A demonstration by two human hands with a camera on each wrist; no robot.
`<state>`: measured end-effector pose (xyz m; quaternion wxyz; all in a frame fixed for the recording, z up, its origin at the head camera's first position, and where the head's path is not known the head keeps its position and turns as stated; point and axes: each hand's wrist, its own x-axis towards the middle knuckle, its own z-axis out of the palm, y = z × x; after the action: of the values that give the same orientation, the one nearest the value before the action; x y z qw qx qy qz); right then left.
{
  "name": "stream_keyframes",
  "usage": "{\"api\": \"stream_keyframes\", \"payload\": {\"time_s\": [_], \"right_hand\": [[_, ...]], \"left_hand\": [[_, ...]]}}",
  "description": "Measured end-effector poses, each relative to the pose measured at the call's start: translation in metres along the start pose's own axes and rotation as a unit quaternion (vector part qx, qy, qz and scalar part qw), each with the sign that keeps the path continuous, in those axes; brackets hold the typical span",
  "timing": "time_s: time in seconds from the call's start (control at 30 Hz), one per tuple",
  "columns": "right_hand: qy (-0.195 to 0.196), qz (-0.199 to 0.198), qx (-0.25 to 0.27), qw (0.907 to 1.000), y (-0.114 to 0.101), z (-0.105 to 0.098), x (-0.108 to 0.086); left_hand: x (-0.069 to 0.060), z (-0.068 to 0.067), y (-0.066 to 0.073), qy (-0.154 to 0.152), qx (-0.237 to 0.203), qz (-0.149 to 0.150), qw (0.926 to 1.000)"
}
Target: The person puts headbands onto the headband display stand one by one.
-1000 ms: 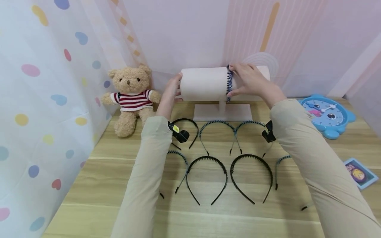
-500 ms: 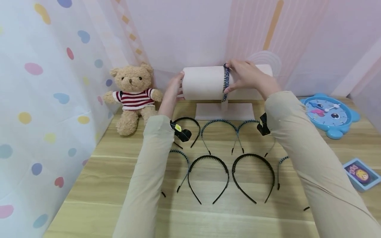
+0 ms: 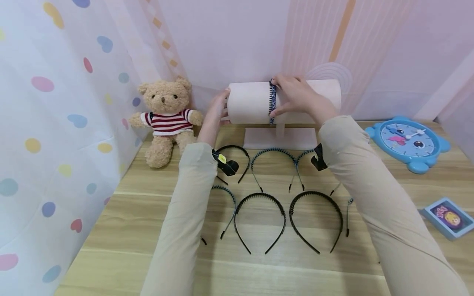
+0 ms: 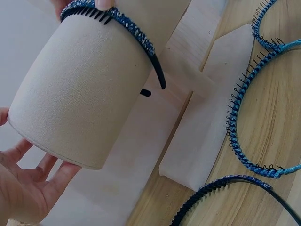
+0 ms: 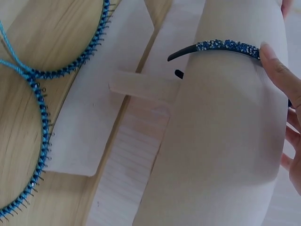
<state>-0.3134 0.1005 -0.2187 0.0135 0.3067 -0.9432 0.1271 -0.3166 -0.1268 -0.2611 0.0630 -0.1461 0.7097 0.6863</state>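
A black headband (image 5: 228, 45) glitters blue and silver against a cream display roll (image 3: 248, 102); bright-blue headbands (image 5: 44, 125) contrast with the tan wood-grain tabletop (image 3: 281, 275), with a light-brown teddy bear (image 3: 164, 102) in a red-and-white striped shirt (image 3: 171, 124), a sky-blue clock (image 3: 407, 139) and a white curtain (image 3: 66, 156) dotted with multicoloured spots and hearts.

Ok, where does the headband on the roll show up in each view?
Head: headband over the roll, upper half, just right of centre.
Left wrist: headband at upper left.
Right wrist: headband at upper right.
Shared landmark: the roll's flat base, below the roll in head, right of it in left wrist, left of it in right wrist.
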Motion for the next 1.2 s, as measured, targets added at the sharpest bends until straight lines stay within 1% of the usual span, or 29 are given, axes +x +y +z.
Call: {"api": "stream_keyframes", "payload": {"time_s": [0.17, 0.37, 0.43, 0.63, 0.8, 0.97, 1.2], "right_hand": [[0.010, -0.005, -0.004, 0.9999, -0.009, 0.007, 0.007], [0.018, -0.011, -0.003, 0.9998, -0.022, 0.016, 0.015], [0.021, -0.013, -0.001, 0.9997, -0.025, 0.019, 0.018], [0.025, -0.020, -0.004, 0.9995, -0.037, 0.026, 0.027], [0.031, -0.026, 0.001, 0.9992, -0.046, 0.031, 0.032], [0.035, -0.027, -0.007, 0.9990, -0.050, 0.036, 0.036], [0.032, -0.018, -0.028, 0.9989, -0.047, 0.037, 0.033]], "left_hand": [[0.000, -0.002, 0.000, 0.001, 0.001, -0.004, 1.0000], [-0.003, -0.001, -0.002, -0.006, 0.002, 0.013, 0.9999], [-0.003, 0.000, -0.002, -0.006, 0.002, 0.014, 0.9999], [0.000, 0.004, -0.003, 0.001, 0.011, -0.001, 0.9999], [0.000, 0.007, -0.002, 0.007, 0.007, -0.009, 0.9999], [-0.002, 0.009, -0.005, 0.007, -0.002, -0.007, 0.9999], [0.000, 0.018, -0.008, -0.007, 0.018, 0.008, 0.9998]]}}
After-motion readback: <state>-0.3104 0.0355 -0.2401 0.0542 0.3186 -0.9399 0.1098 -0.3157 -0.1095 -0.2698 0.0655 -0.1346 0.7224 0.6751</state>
